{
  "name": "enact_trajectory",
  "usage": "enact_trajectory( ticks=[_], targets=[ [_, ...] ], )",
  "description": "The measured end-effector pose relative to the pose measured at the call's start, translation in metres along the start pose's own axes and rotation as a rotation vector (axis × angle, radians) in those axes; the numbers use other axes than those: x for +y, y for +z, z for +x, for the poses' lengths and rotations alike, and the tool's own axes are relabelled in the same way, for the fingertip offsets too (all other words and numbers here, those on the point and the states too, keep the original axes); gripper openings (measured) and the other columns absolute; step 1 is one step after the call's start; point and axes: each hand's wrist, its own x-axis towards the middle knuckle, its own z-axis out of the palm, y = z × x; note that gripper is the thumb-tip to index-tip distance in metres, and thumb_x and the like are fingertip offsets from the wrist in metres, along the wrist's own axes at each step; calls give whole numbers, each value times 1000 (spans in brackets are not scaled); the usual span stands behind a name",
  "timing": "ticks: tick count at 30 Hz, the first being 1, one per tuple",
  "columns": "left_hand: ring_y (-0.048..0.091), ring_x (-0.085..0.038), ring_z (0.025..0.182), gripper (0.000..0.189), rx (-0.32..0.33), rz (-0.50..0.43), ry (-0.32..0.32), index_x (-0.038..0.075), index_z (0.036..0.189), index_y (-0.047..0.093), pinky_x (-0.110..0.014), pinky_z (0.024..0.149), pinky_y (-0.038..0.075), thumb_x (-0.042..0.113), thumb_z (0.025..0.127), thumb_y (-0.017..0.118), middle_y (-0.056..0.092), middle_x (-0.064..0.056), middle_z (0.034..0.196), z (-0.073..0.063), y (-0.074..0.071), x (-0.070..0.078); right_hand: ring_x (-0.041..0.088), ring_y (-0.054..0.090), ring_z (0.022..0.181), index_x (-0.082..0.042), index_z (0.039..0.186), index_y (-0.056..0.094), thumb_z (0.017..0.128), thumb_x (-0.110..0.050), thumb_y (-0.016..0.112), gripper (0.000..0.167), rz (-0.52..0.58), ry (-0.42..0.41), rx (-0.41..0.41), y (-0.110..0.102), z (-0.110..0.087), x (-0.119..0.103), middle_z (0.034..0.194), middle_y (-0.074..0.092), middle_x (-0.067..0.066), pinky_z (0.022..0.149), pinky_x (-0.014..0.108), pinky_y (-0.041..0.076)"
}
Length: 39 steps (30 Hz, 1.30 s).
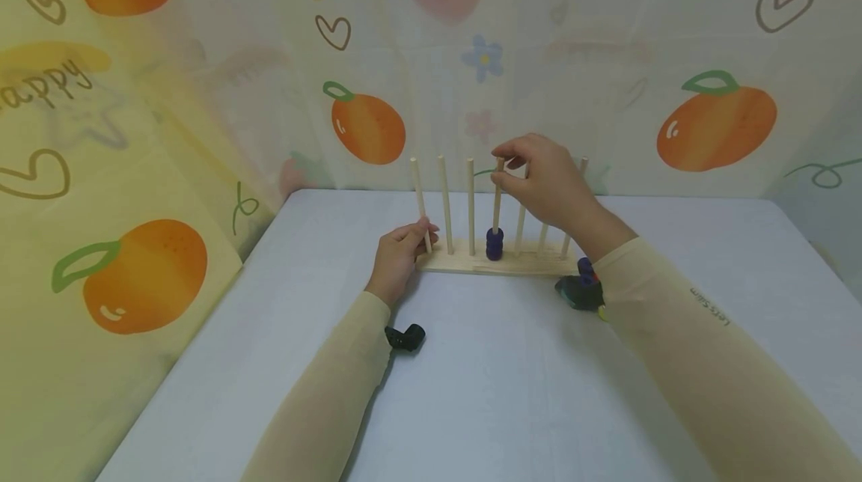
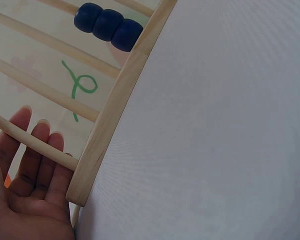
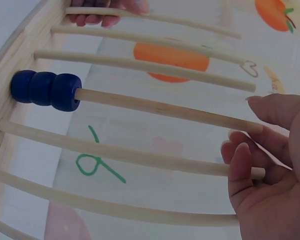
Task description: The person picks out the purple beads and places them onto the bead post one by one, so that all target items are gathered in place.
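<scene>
A wooden peg rack (image 1: 444,261) stands on the white table, with several upright pegs in a row. My left hand (image 1: 397,257) holds the leftmost peg (image 2: 37,142) low down, its fingers behind the peg and around the end of the base. Three dark blue beads (image 3: 47,90) sit stacked at the bottom of the fourth peg (image 3: 165,109). At that peg's top is my right hand (image 1: 539,175), its fingers loosely bent around the tip. In the right wrist view the thumb and forefinger stand apart from the peg, with no bead between them.
Small blue, red and yellow pieces (image 1: 585,269) show beside the right sleeve, mostly hidden by it. A dark device (image 1: 405,337) sits at the left wrist and another (image 1: 575,293) by the right. A curtain (image 1: 431,78) printed with oranges hangs behind the table.
</scene>
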Motion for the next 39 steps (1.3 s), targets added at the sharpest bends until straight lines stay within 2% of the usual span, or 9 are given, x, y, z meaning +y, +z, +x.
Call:
enact_trajectory(
  ticks=[8, 16, 19, 22, 25, 29, 33, 36, 39],
  targets=[
    [71, -26, 112, 56, 7, 5, -1, -11, 123, 75, -35, 99, 56, 42, 110, 68, 75, -14, 110, -1, 1, 0, 32, 61, 123, 0, 142, 67, 106, -17, 74, 41, 40, 2, -27, -1, -5, 2, 134, 67, 13, 93, 49, 52],
    [71, -26, 110, 55, 10, -7, -2, -12, 123, 74, -34, 97, 56, 41, 110, 68, 75, -14, 109, 0, 1, 0, 32, 54, 135, -4, 151, 61, 107, -20, 74, 49, 162, 29, -61, -4, -13, 6, 146, 61, 12, 102, 53, 53],
    [71, -26, 110, 53, 12, -14, -3, -11, 121, 76, -35, 97, 56, 40, 110, 69, 75, -15, 108, 0, 1, 0, 30, 51, 137, -7, 155, 57, 108, -25, 73, 53, 203, 40, -66, -6, -16, 8, 149, 59, 11, 105, 53, 51],
    [71, -26, 109, 52, 11, -17, -4, -10, 120, 76, -35, 97, 57, 40, 110, 69, 75, -15, 108, 0, 1, 0, 31, 52, 136, -7, 158, 52, 113, -33, 65, 54, 286, 42, -85, -9, -19, 10, 149, 55, 13, 107, 55, 50],
    [71, -26, 109, 51, 10, -15, -6, -11, 121, 75, -34, 97, 57, 39, 111, 68, 74, -15, 108, 0, 1, 1, 31, 50, 141, -4, 161, 47, 118, -40, 51, 56, 389, 37, -96, -11, -23, 13, 155, 49, 13, 107, 53, 52],
    [71, -26, 109, 51, 8, -8, -7, -12, 122, 74, -33, 97, 57, 37, 112, 67, 74, -14, 109, -1, 1, 1, 29, 40, 153, -4, 163, 42, 119, -45, 39, 60, 535, 44, -91, -12, -28, 18, 166, 41, 8, 103, 42, 55],
    [71, -26, 109, 51, 7, 1, -5, -12, 122, 74, -35, 98, 56, 38, 112, 67, 74, -15, 110, -1, 1, 2, 30, 35, 157, -4, 165, 41, 119, -47, 35, 63, 670, 36, -85, -14, -34, 22, 170, 38, 6, 100, 35, 55],
    [71, -26, 110, 52, 10, 9, -5, -12, 122, 75, -35, 99, 56, 39, 112, 67, 74, -15, 110, -1, 1, 2, 32, 34, 158, -5, 165, 41, 118, -49, 36, 64, 743, 27, -90, -16, -38, 26, 171, 37, 5, 103, 37, 55],
    [71, -27, 110, 53, 9, 4, -6, -11, 123, 75, -36, 99, 56, 40, 111, 68, 74, -15, 111, -1, 0, 2, 33, 32, 159, -6, 167, 41, 118, -51, 36, 66, 765, 19, -99, -18, -41, 28, 173, 36, 5, 105, 38, 53]
  ],
)
